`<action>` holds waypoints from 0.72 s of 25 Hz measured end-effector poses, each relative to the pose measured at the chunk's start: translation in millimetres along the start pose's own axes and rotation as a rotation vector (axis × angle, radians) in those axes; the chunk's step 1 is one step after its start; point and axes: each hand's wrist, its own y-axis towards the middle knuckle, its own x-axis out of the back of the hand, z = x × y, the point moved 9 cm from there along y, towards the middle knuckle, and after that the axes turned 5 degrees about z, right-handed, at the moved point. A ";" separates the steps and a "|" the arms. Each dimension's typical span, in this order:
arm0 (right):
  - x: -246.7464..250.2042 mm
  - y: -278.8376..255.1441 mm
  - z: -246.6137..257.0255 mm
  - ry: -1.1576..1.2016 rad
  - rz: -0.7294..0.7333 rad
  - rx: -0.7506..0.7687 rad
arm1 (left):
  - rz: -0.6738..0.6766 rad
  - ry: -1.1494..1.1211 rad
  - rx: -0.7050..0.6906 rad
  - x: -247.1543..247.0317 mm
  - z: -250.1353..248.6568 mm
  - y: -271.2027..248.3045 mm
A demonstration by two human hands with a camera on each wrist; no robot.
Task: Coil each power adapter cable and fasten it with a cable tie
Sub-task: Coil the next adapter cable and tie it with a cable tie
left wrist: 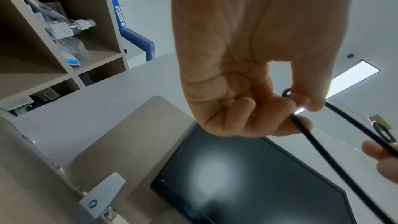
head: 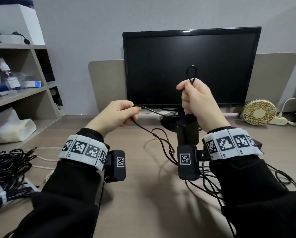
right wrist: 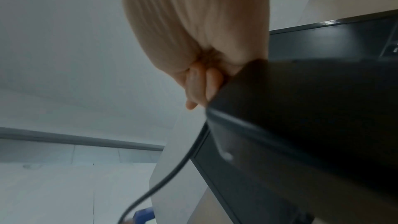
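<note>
Both hands are raised in front of the monitor. My right hand (head: 193, 97) grips a black power adapter brick (head: 187, 133), which hangs below the fist, together with a small loop of its thin black cable (head: 191, 73) sticking up above the thumb. The same brick (right wrist: 301, 108) fills the right wrist view under the curled fingers (right wrist: 200, 84). My left hand (head: 119, 115) pinches the cable (head: 154, 112) between thumb and fingers; the strand (left wrist: 323, 146) passes through that pinch. From there the cable sags to the right hand and trails down onto the desk (head: 162, 141).
A dark monitor (head: 190, 66) stands straight ahead on the wooden desk (head: 143, 194). A heap of black cables, some bound with white ties (head: 8, 170), lies at the left edge. Shelves (head: 18, 83) stand at left; a small fan (head: 259, 113) at right.
</note>
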 end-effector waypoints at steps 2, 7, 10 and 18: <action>-12.9 -0.5 1.2 -0.166 0.066 0.038 | -0.023 -0.100 -0.023 4.4 -10.6 -4.1; -55.1 -9.3 -1.3 -0.254 0.274 -0.012 | -0.082 -0.307 -0.104 16.0 -37.4 -11.5; -87.6 -19.7 2.3 -0.257 0.450 -0.060 | -0.112 -0.196 -0.134 19.5 -43.0 -16.0; -107.0 -30.5 8.9 -0.234 0.514 -0.093 | -0.211 -0.138 -0.274 25.3 -57.6 -23.9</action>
